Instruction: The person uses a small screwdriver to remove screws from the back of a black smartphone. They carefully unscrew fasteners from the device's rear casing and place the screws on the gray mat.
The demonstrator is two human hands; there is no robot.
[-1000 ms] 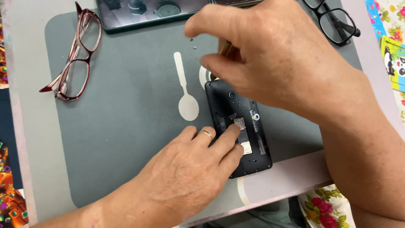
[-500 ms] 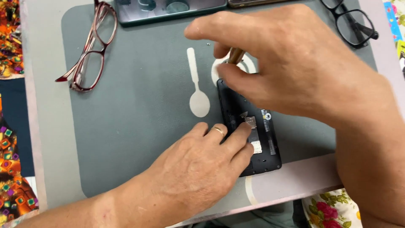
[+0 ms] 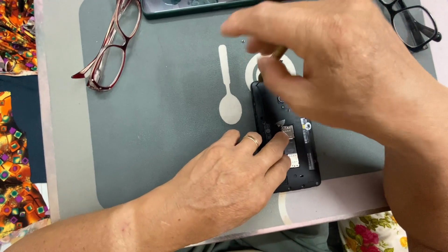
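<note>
A: Where is the phone (image 3: pixel 285 140)?
B: It lies open-backed on the grey mat (image 3: pixel 154 121), the left hand (image 3: pixel 233 179) pressing flat, fingers together. The right hand (image 3: pixel 336 70) pinches a small tool (image 3: pixel 278 52) over its top corner.
A: The step?
B: Seemingly unscrewing; steady aim matters.

A black phone with its back cover off (image 3: pixel 291 149) lies on a grey placemat (image 3: pixel 158 140) that covers the counter (image 3: pixel 336 198). The left hand (image 3: pixel 228 182), a ring on one finger, rests flat on the mat with its fingers pressing the phone's lower edge. The right hand (image 3: pixel 326 60) hovers over the phone's upper end, pinching a slim brownish tool (image 3: pixel 278 52) between thumb and fingers. Red-framed glasses (image 3: pixel 109 46) lie at the mat's upper left, black-framed glasses (image 3: pixel 413 23) at the upper right, and a dark flat device (image 3: pixel 186 7) along the top edge.
</note>
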